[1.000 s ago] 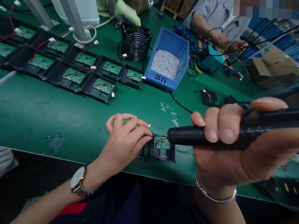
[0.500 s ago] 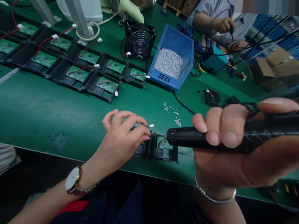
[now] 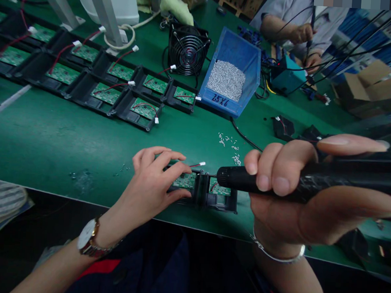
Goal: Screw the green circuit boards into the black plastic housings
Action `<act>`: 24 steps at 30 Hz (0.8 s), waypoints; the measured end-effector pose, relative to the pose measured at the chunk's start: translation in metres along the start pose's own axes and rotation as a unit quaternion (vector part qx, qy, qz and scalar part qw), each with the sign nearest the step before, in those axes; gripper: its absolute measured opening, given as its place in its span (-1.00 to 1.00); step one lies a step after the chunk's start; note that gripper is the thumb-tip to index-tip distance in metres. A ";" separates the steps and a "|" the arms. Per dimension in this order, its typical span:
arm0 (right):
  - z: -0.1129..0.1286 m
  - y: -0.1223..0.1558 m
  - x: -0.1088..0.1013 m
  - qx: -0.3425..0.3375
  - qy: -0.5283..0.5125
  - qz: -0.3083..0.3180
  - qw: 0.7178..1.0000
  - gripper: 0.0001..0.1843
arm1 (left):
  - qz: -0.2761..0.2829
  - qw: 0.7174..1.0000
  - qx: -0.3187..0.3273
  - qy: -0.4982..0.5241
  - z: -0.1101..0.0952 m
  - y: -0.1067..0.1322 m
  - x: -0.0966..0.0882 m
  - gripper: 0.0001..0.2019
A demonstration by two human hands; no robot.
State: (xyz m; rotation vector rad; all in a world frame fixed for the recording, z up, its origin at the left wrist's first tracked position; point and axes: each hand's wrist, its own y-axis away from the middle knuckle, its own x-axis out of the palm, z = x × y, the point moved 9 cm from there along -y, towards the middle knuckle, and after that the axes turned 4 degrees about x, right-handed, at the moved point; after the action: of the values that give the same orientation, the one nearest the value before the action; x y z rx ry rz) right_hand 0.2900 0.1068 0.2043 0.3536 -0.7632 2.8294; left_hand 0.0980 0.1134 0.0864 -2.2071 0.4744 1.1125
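Note:
My right hand (image 3: 288,196) is wrapped round a black electric screwdriver (image 3: 238,178). Its thin bit points left, over the upper edge of two small black plastic housings that stand side by side. Inside the right housing (image 3: 221,203) is a green circuit board (image 3: 220,188). My left hand (image 3: 155,175) is over the left housing (image 3: 197,195), thumb and forefinger spread apart across its green board (image 3: 185,180); whether they touch the housing I cannot tell. A white connector (image 3: 202,163) on a red and black lead sticks up behind it.
Loose screws (image 3: 236,159) lie on the green bench beyond the housings. Behind stands a blue bin (image 3: 253,61) of screws, beside a fan (image 3: 188,53). Rows of black housings with boards (image 3: 101,94) fill the back left. A co-worker's hands (image 3: 303,33) are at the far right.
My left thumb and forefinger, close together near the screwdriver bit before, have spread apart and drawn back left, uncovering the left board. The screwdriver remains in my right hand, tip near the housings.

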 end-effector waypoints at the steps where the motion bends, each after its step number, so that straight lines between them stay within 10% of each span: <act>1: -0.002 0.001 -0.001 0.000 0.008 0.001 1.000 -0.72 | 0.006 1.000 -0.003 -0.014 0.001 0.003 0.001 -0.60; 24: -0.030 0.012 0.013 0.023 0.019 0.073 0.997 -0.60 | 0.009 0.998 -0.054 -0.018 0.009 0.008 0.004 -0.79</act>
State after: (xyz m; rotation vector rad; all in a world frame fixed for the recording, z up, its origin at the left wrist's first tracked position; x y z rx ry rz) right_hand 0.2695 0.1138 0.1772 0.2594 -0.7469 2.9852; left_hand 0.0908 0.1129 0.0761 -2.2745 0.4281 1.2110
